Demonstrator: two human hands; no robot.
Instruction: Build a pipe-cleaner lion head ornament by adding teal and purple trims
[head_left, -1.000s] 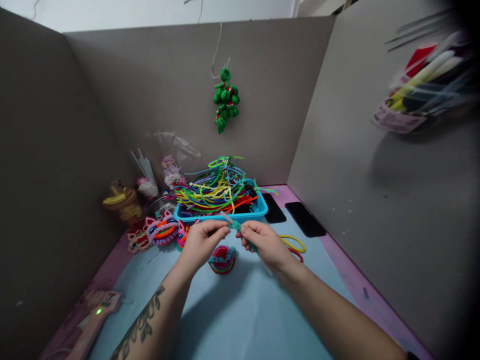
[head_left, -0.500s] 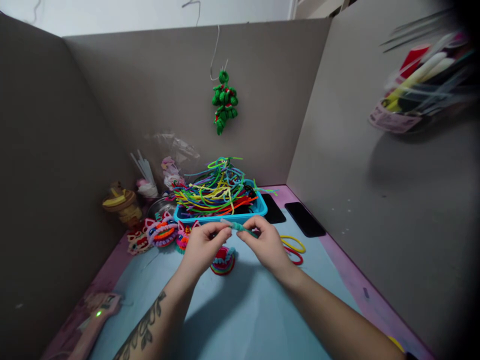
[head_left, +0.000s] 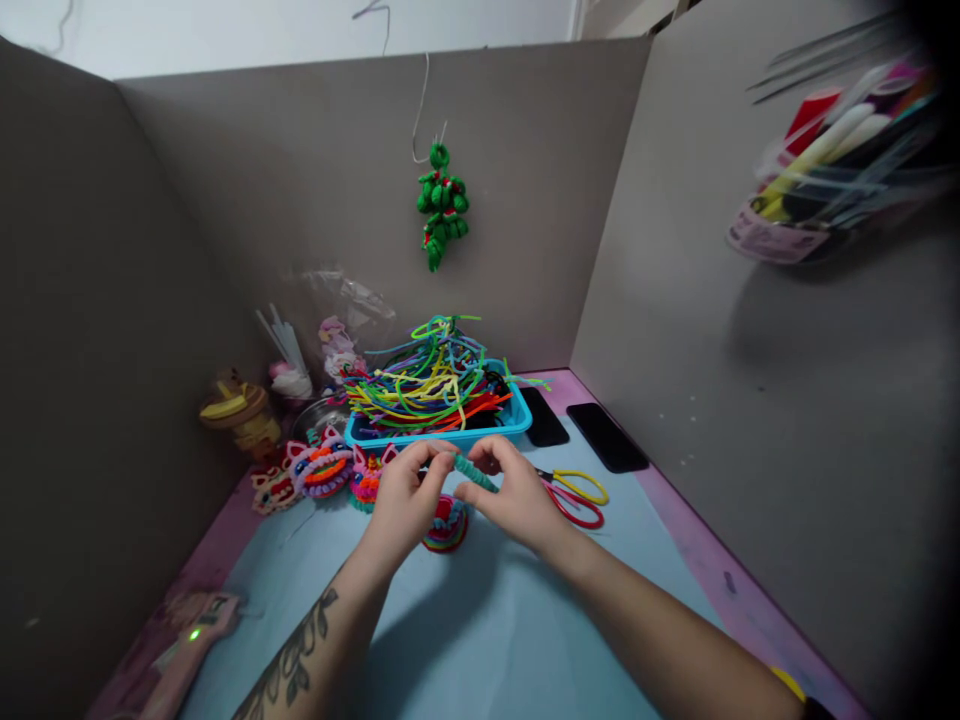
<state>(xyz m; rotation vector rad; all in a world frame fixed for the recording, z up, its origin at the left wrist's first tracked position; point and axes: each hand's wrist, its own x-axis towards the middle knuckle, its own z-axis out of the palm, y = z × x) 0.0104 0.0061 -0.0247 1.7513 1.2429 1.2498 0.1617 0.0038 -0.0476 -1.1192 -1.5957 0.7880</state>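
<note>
My left hand (head_left: 409, 500) pinches the upper left end of a teal coiled pipe cleaner (head_left: 475, 474) between thumb and finger. My right hand (head_left: 514, 497) curls round the coil's lower right end, its thumb and forefinger slightly apart; the other fingers' contact is hidden. Just below the hands, on the blue mat (head_left: 480, 640), sits a small rainbow-striped piece (head_left: 444, 535) with a red middle and a light blue twisted trim, partly covered by my left hand. Scissors (head_left: 581, 487) with a yellow and a red handle loop lie right of my right hand, blades partly hidden.
Behind the hands stands a blue tray (head_left: 517, 418) heaped with pipe cleaners (head_left: 427, 385). Two black phone-like slabs, one a dark slab (head_left: 607, 437), lie right of it. Finished pipe-cleaner faces (head_left: 324, 465) sit left. A pink glue gun (head_left: 199, 630) lies front left. Grey panels (head_left: 517, 200) enclose three sides.
The teal coil has tilted down to the right, and my right thumb and forefinger have parted around it. The right hand shifted slightly left, showing more of the scissors.
</note>
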